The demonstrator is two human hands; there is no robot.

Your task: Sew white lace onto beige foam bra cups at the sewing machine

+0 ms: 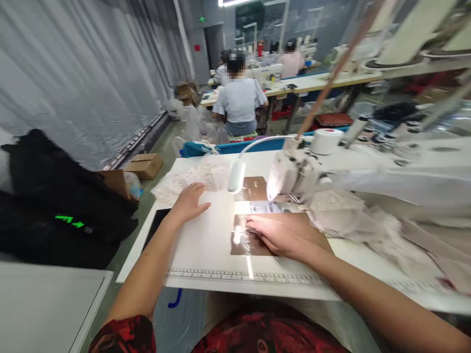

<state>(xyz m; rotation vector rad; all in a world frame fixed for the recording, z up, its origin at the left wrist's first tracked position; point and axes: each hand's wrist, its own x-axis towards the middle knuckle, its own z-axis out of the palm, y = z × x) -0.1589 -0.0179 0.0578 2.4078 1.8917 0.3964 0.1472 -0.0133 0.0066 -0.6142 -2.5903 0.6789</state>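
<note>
My left hand (191, 202) is over the left part of the white sewing table (206, 235), its fingers stretched out and the thumb apart. Its fingertips are at the near edge of a pile of white lacy fabric (180, 184); I see nothing held in it. My right hand (274, 235) rests low over the brown covered plate (239, 247) in front of the sewing machine head (289, 174). Its fingers are drawn together under bright light, and anything between them is too blurred to name. Beige fabric (340, 208) lies bunched right of the needle area.
A small lamp (236, 176) on a bent neck hangs left of the machine head. A white thread cone (326, 141) stands on top. A printed ruler strip (235, 276) follows the front edge. Cardboard boxes (143, 165) and black cloth (66, 196) are at left. A co-worker (239, 100) sits ahead.
</note>
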